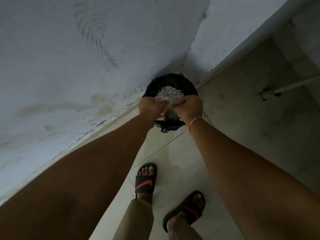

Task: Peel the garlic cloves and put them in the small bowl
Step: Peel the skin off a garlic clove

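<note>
Pale papery garlic skins (167,96) over bin (188,84)

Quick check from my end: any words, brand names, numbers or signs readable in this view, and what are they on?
No readable words or numbers anywhere.
Left sandal: a red swoosh-like mark on the strap, a logo only, no letters.
Right sandal: red marking on the strap, too dark to make out.
Bin, wall and floor: no labels visible.
</note>
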